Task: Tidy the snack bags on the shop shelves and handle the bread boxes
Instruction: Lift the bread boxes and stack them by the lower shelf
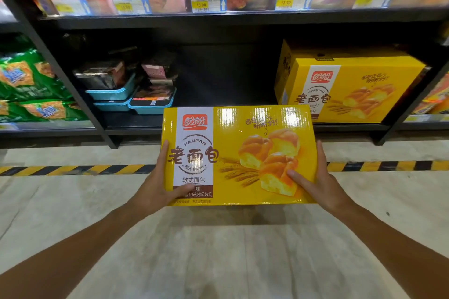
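While both hands clamp it, bread box (239, 155) aloft, left hand (159, 187), right hand (320, 183), thumbs on top, fingers seemingly beneath

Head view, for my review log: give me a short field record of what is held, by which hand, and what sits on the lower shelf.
held item: yellow bread box, printed face toward the camera
left hand: grips the box's left edge, thumb on the front
right hand: grips the box's right edge, thumb on the front
box position: in the air before the lower shelf, above the floor
shelf right: second yellow bread box
shelf left: stacked teal trays
shelf middle: gap between trays and box
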{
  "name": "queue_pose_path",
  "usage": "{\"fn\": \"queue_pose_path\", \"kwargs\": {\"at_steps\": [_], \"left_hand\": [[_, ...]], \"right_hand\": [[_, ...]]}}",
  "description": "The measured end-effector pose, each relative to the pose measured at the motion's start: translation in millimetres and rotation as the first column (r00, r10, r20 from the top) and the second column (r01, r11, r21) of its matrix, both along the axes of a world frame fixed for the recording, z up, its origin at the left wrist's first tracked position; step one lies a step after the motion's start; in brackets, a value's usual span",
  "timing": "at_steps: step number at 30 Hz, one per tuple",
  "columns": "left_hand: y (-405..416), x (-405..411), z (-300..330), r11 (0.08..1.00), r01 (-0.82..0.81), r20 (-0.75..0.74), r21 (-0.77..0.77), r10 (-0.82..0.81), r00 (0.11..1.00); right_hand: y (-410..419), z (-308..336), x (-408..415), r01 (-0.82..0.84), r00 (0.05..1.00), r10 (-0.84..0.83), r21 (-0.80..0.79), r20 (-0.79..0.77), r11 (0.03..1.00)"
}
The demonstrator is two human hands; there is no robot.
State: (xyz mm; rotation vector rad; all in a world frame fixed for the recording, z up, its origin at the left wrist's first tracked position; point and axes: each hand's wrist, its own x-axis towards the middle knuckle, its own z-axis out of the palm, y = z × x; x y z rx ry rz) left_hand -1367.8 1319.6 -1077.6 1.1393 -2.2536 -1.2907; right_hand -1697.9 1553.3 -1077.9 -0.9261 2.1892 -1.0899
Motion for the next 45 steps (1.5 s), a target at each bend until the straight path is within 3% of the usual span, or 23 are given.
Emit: {"fn": "queue_pose_path", "kwargs": {"at_steps": [4, 11, 16, 22, 26, 30, 34, 37, 40, 43, 45], "left_hand": [[12, 17, -4, 0.997, 0.071, 0.018, 0.044, -0.072, 0.997], [9, 18, 24, 0.998, -0.006, 0.064, 0.065, 0.001, 0.998], [7, 21, 25, 0.992, -0.035, 0.163, 0.125, 0.015, 0.986], [6, 26, 19, 0.994, -0.001, 0.178, 0.105, -0.018, 0.984], [16, 42, 5, 0.996, 0.025, 0.122, 0.09, -0.036, 0.992], [33, 46, -15, 0.999, -0.053, 0.063, 0.006, 0.053, 0.997], [38, 44, -8, 0.995, -0.092, 0.042, -0.025, 0.093, 0.995], [30, 43, 13, 0.992, -0.11, 0.023, -0.069, 0.112, 0.993], [12, 36, 31, 0.984, -0.134, -0.023, -0.117, 0.132, 0.991], [1, 23, 41, 0.962, -0.236, -0.097, -0.134, 0.225, 0.97], [-1, 14, 43, 0.951, -0.271, -0.134, -0.15, 0.252, 0.958]], "right_hand": [[16, -8, 1, -0.044, 0.998, 0.044, -0.004, 0.047, 0.999], [12, 16, -2, 0.003, 1.0, -0.004, -0.041, -0.02, 0.999], [8, 13, -1, 0.018, 1.0, -0.017, 0.083, -0.008, 0.996], [2, 11, -1, 0.001, 1.0, 0.003, 0.15, -0.025, 0.989], [26, 4, 3, -0.038, 0.992, 0.035, 0.022, 0.122, 0.999], [49, -23, 24, 0.009, 0.981, -0.002, -0.034, 0.191, 0.999], [52, -31, 38, 0.113, 0.989, -0.111, -0.02, 0.096, 0.993], [47, -14, 31, 0.119, 0.991, -0.12, -0.012, -0.055, 0.993], [36, 4, 31, 0.241, 0.935, -0.256, -0.089, -0.244, 0.966], [21, 16, 28, 0.282, 0.917, -0.331, -0.227, -0.221, 0.932], [15, 20, 22, 0.235, 0.936, -0.286, -0.241, -0.206, 0.942]]}}
